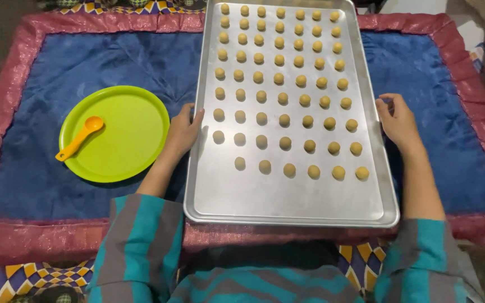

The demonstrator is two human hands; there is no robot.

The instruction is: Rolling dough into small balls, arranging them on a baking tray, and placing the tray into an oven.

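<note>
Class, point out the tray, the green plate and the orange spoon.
tray [287,210], head view, bare front floor of the pan.
green plate [133,132], head view, bare middle of the plate.
orange spoon [93,124], head view, its bowl.

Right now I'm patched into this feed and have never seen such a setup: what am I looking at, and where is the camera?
There is one picture, from a camera worn on a person's head, looking down at their own bare hands; no machine. The left hand grips the left rim of a long metal baking tray, the right hand the right rim. Rows of small dough balls fill most of the tray. It rests on a blue quilted cloth with a pink border. Left of it sits a green plate holding an orange measuring spoon.
</note>
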